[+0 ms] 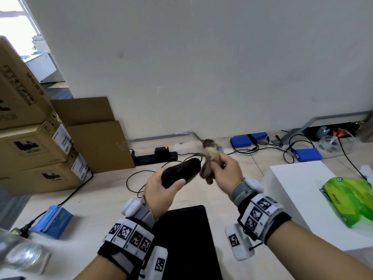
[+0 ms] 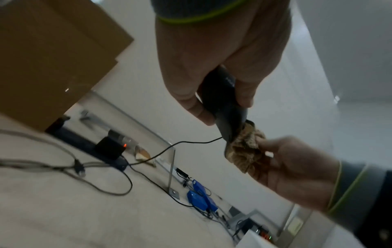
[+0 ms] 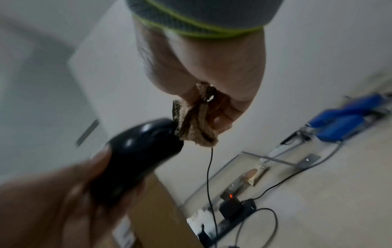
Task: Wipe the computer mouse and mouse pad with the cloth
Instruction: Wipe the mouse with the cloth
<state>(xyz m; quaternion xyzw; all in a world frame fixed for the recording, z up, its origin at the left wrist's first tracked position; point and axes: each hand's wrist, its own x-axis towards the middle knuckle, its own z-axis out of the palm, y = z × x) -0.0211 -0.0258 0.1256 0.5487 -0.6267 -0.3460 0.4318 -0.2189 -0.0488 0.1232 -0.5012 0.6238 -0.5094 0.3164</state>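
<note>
My left hand point(image 1: 161, 190) grips a black wired computer mouse point(image 1: 180, 172) in the air above the desk, thumb over its near end. The right hand point(image 1: 226, 168) pinches a bunched brown cloth point(image 1: 209, 160) against the mouse's far tip. In the left wrist view the mouse point(image 2: 224, 107) points down toward the cloth point(image 2: 244, 149), and its thin cable trails off to the left. The right wrist view shows the cloth point(image 3: 195, 120) touching the glossy mouse point(image 3: 137, 151). A black mouse pad point(image 1: 185, 235) lies flat on the desk under my wrists.
Cardboard boxes point(image 1: 34, 138) are stacked at the left. A black power strip point(image 1: 155, 156) and loose cables run along the wall, with blue devices point(image 1: 242, 141) further right. A white box point(image 1: 298, 199) carrying a green packet point(image 1: 351, 201) stands at the right. A blue box point(image 1: 54, 221) lies at the near left.
</note>
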